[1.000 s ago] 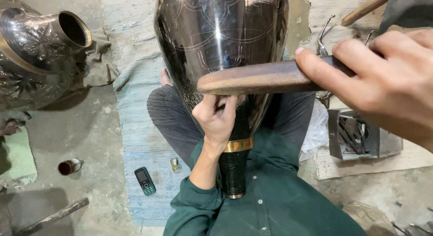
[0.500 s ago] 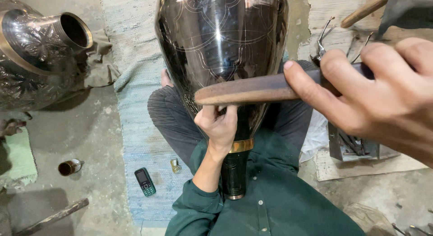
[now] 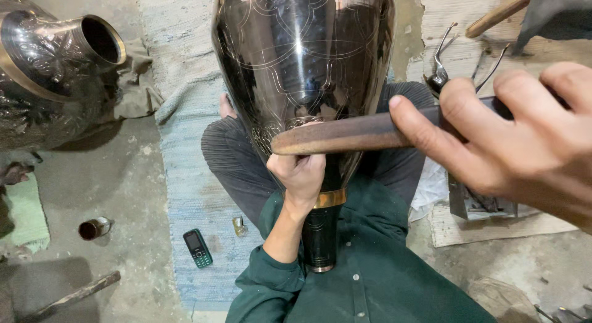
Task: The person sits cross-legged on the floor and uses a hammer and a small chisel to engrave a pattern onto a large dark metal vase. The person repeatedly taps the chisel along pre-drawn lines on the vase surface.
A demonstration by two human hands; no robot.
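Right hand (image 3: pixel 524 138) clamps the wooden mallet (image 3: pixel 357 133) against the dark engraved vase (image 3: pixel 302 76) upturned in the lap, left hand (image 3: pixel 300 173) fisted just above its brass collar (image 3: pixel 328 198); an off-angle blow likely dents metal or catches knuckles.

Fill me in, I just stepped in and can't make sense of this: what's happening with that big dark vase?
A person sits on a blue woven mat with a large dark engraved metal vase across their lap. The left hand is pressed against the vase's lower body, just above its brass band. The right hand grips a wooden stick whose end lies over the left hand. A second dark vessel lies to the side, and a mobile phone rests on the mat.
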